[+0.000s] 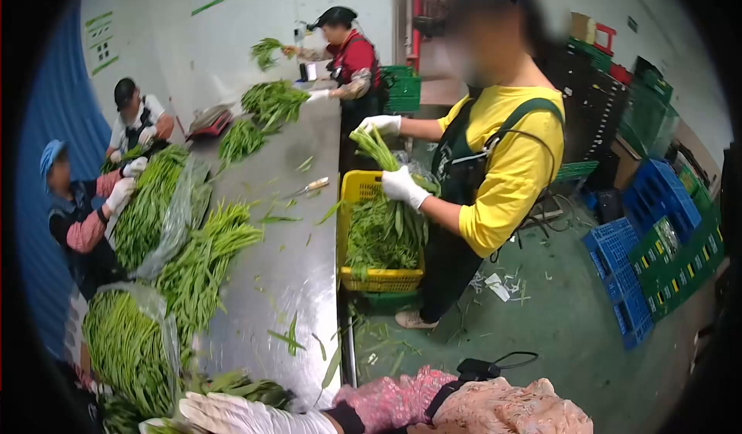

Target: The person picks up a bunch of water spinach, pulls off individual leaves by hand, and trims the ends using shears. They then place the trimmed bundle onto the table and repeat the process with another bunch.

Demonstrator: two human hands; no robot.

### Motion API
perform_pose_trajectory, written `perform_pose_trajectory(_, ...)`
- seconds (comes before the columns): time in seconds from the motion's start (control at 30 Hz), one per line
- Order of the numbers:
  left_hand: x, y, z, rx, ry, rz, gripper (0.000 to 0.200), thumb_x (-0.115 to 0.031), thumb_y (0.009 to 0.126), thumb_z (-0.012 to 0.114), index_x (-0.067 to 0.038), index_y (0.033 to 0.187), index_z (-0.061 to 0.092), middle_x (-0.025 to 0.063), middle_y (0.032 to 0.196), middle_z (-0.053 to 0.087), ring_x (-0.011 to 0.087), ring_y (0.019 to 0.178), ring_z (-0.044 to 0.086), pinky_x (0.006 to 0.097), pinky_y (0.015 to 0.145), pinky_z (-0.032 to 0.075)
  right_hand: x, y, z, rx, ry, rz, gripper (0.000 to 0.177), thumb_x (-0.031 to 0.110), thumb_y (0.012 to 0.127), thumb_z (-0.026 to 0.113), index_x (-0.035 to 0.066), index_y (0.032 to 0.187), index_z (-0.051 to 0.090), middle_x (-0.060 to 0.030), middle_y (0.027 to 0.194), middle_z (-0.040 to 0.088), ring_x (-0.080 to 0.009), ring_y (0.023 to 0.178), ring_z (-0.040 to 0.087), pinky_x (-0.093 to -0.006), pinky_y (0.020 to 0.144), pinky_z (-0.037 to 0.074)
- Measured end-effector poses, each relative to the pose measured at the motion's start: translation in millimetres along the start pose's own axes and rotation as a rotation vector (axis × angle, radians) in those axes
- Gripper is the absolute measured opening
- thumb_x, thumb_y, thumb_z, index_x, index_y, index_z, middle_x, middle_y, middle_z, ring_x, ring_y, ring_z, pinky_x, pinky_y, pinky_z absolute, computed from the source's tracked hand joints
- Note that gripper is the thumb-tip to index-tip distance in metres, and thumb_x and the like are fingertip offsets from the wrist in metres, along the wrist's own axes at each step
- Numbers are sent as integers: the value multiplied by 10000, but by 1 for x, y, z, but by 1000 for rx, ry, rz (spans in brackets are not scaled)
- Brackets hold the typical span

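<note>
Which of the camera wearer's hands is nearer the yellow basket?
Right, as far as shows: the right hand is beside leafy greens, apart from the yellow basket; the left hand can't be made out.

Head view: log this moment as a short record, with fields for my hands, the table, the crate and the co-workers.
Right hand: white-gloved, fingers extended, at leafy greens; contact unclear
Left hand: out of view
Table: metal, bearing heaped greens, loose leaves and a knife
Crate: yellow, beside the table, holding greens
Co-worker in yellow: gloved hands holding a bunch above the crate
Other co-workers: three, across and along the table
</note>
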State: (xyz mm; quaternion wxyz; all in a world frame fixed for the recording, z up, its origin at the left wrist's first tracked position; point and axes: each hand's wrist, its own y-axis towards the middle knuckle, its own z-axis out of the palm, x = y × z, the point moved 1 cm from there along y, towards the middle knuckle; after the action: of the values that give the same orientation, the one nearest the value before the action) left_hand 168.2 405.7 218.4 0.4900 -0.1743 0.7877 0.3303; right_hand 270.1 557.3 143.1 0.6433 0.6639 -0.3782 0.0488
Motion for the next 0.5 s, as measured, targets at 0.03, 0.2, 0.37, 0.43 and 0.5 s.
perform_pose_trajectory(0.03, 4, -2, 16, 29, -116, -14, 432, 49, 870, 638, 30, 1272, 477, 143, 1176, 597, 223, 1013, 589, 354, 875, 482, -3, -6, -1, 13, -131, -29, 1109, 633, 836, 654, 13, 1570, 101, -180, 1628, 145, -360, 1487, 160, -448, 1185, 139)
perform_pose_trajectory(0.2, 63, 18, 30, 783, 633, -76, 756, -497, 932, 557, -76, 1500, 289, 95, 1517, 384, 289, 1369, 386, 416, 1152, 294, -30, -26, -19, -86, 7, 163, 883, 554, 877, 618, 13, 1444, 213, -168, 1548, 249, -330, 1447, 231, -430, 1154, 191)
perform_pose_trajectory(0.37, 44, 19, 67, 608, 581, -23, 589, -423, 1039, 381, -20, 1469, 381, 116, 1550, 351, 217, 1390, 378, 396, 1147, 335, -42, -45, -28, -233, 275, 326, 664, 475, 917, 583, 13, 1319, 325, -157, 1468, 354, -301, 1406, 303, -412, 1123, 242)
perform_pose_trajectory(0.43, 39, 26, 74, 558, 348, -10, 585, -418, 1029, 404, -22, 1459, 392, 114, 1534, 367, 222, 1386, 383, 404, 1146, 332, -49, -51, -30, -296, 372, 366, 580, 443, 934, 568, 13, 1269, 370, -152, 1436, 395, -289, 1390, 331, -405, 1111, 263)
perform_pose_trajectory(0.5, 37, 33, 82, 551, 201, -7, 581, -414, 1018, 427, -23, 1448, 402, 112, 1518, 383, 228, 1382, 389, 412, 1145, 329, -56, -58, -29, -363, 466, 393, 500, 412, 950, 554, 14, 1218, 415, -147, 1404, 437, -277, 1373, 360, -398, 1098, 284)
